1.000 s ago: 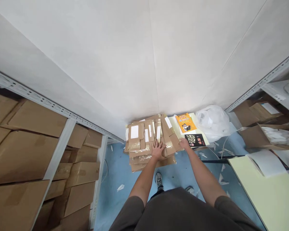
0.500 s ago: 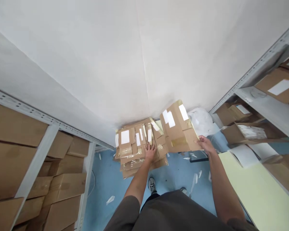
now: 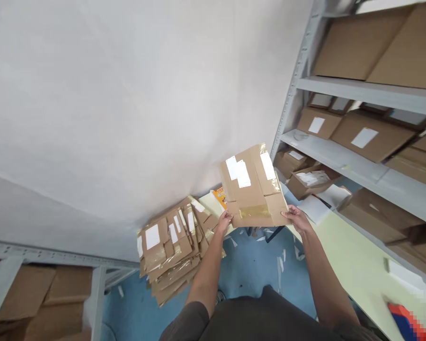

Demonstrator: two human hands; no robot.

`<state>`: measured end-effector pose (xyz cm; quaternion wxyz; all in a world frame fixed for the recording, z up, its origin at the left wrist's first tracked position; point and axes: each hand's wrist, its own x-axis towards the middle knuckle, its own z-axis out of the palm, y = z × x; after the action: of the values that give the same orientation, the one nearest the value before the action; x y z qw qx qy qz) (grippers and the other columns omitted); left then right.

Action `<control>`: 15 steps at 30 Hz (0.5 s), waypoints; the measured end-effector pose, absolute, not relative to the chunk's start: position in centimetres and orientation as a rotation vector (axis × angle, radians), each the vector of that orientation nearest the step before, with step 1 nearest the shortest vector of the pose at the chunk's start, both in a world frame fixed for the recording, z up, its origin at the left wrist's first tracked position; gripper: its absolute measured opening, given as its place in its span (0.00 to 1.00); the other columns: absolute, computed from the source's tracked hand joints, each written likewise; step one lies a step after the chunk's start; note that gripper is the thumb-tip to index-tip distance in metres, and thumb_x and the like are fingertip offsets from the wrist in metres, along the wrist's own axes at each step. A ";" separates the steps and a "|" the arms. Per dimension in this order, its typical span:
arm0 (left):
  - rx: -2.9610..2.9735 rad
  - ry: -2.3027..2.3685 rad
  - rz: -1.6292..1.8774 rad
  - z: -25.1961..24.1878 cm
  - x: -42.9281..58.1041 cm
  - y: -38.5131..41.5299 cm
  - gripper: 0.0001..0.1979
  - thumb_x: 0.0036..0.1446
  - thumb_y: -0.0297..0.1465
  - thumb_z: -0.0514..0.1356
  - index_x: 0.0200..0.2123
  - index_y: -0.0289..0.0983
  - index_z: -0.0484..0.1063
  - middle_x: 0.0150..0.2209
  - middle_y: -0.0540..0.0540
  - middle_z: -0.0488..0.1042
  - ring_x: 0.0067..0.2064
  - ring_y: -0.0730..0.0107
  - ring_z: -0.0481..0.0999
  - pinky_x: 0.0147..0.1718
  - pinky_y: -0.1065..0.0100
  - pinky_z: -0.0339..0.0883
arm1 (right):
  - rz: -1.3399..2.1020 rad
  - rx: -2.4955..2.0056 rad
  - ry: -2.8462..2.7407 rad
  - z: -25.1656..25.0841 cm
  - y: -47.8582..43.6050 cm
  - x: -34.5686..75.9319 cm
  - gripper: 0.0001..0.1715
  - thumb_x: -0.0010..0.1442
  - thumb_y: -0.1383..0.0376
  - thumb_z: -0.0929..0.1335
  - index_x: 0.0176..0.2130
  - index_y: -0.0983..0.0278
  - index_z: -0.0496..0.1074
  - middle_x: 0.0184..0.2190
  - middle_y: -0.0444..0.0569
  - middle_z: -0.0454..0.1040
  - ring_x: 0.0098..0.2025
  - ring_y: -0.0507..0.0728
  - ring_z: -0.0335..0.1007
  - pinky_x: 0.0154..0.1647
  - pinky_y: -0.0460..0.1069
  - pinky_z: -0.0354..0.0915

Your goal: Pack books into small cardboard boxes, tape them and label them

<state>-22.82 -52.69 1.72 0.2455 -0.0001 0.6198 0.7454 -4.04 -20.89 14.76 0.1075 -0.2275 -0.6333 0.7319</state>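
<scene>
Above blue floor [image 3: 255,270], left hand [image 3: 223,221] and right hand [image 3: 294,217] grasping taped flat carton [image 3: 252,187] by lower edge; one lifted, pile of flat cartons [image 3: 168,251] left below.

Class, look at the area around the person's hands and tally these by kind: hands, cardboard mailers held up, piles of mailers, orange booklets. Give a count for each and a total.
Hands: 2 (left hand, right hand)
Held cardboard mailer: 1
Pile of taped mailers: 1
Orange booklet: 1
Total: 5
</scene>
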 end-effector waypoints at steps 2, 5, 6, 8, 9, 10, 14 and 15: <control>0.035 1.635 2.024 2.7 -22.1 -50.6 0.24 0.43 0.39 0.75 0.43 0.40 0.75 0.38 0.46 0.82 0.40 0.62 0.81 0.40 0.65 0.74 | 2.063 -0.720 -1.799 14.3 -18.7 -1.4 0.31 0.39 0.47 0.84 0.38 0.59 0.78 0.37 0.49 0.84 0.39 0.62 0.79 0.42 0.54 0.71; 0.148 1.589 1.964 4.1 -20.7 -46.3 0.26 0.40 0.39 0.75 0.43 0.40 0.75 0.37 0.47 0.81 0.37 0.64 0.81 0.38 0.66 0.74 | 1.994 -0.772 -1.699 13.8 -15.1 3.1 0.30 0.41 0.49 0.83 0.40 0.59 0.79 0.40 0.49 0.84 0.43 0.63 0.78 0.44 0.54 0.70; 0.183 1.590 1.940 4.5 -20.2 -44.5 0.26 0.40 0.39 0.75 0.43 0.40 0.75 0.37 0.46 0.81 0.37 0.64 0.81 0.38 0.65 0.75 | 1.989 -0.797 -1.673 13.6 -13.9 4.7 0.29 0.41 0.49 0.83 0.40 0.59 0.80 0.41 0.48 0.84 0.43 0.63 0.78 0.45 0.54 0.70; 0.240 1.609 1.885 5.2 -18.9 -40.8 0.26 0.40 0.39 0.74 0.43 0.39 0.75 0.38 0.44 0.82 0.38 0.62 0.82 0.38 0.65 0.75 | 1.993 -0.863 -1.645 13.4 -11.4 8.3 0.28 0.42 0.50 0.82 0.40 0.59 0.80 0.40 0.49 0.84 0.43 0.63 0.78 0.43 0.54 0.70; 0.265 1.622 1.850 5.5 -18.1 -38.9 0.25 0.40 0.39 0.74 0.44 0.39 0.75 0.39 0.43 0.82 0.39 0.61 0.82 0.39 0.64 0.75 | 1.994 -0.897 -1.638 13.3 -10.2 10.2 0.27 0.42 0.50 0.81 0.40 0.59 0.80 0.40 0.50 0.84 0.43 0.64 0.78 0.42 0.53 0.70; 0.294 1.636 1.807 5.7 -17.3 -37.0 0.25 0.41 0.39 0.73 0.44 0.38 0.75 0.40 0.42 0.83 0.40 0.60 0.82 0.40 0.63 0.76 | 1.990 -0.928 -1.630 13.1 -9.0 12.2 0.27 0.42 0.50 0.80 0.41 0.59 0.80 0.40 0.50 0.84 0.43 0.64 0.78 0.41 0.53 0.69; 0.467 1.740 1.574 6.2 -13.6 -29.6 0.24 0.49 0.40 0.69 0.48 0.37 0.76 0.47 0.38 0.84 0.46 0.57 0.83 0.45 0.59 0.77 | 1.883 -1.047 -1.535 11.7 -5.4 20.0 0.30 0.42 0.52 0.79 0.45 0.58 0.78 0.34 0.46 0.80 0.38 0.61 0.76 0.35 0.51 0.68; 0.513 1.777 1.519 6.2 -12.6 -28.0 0.23 0.50 0.39 0.68 0.49 0.37 0.77 0.47 0.38 0.84 0.48 0.56 0.83 0.46 0.58 0.77 | 1.850 -1.081 -1.497 11.0 -4.9 21.7 0.32 0.41 0.53 0.79 0.46 0.57 0.77 0.31 0.44 0.78 0.36 0.59 0.75 0.34 0.51 0.68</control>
<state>-12.59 -27.99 6.20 0.3656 0.1995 0.6911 0.5907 21.74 -4.88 11.00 0.2610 -0.3992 -0.5529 0.6833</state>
